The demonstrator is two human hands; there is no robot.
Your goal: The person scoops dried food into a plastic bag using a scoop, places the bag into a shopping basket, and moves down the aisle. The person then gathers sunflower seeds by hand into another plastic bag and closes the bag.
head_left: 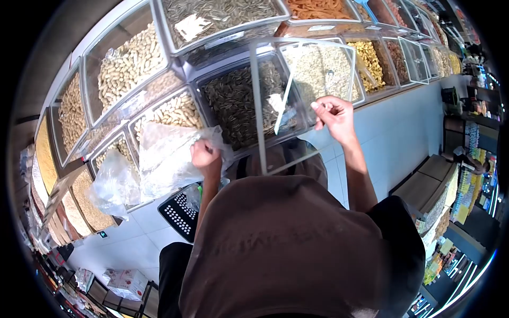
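My left hand (205, 156) is closed, gripping the edge of a clear plastic bag (172, 159) that drapes over a bin of peanuts (177, 110). My right hand (335, 117) is pinched at the right side of a clear plastic lid (258, 106), which is raised and tilted over the front bins. Beneath and left of the lid is a bin of dark sunflower seeds (228, 103). Pale seeds or kernels (318, 71) show through the lid in the neighbouring bin. My brown apron (286, 244) covers the lower middle.
More bins stand around: peanuts (132, 58), striped sunflower seeds (222, 13), orange strips (321, 9) and yellow pieces (369, 63). A second crumpled plastic bag (114, 180) hangs at the left. A black crate with white dots (180, 212) lies below. Cartons (126, 283) sit at lower left.
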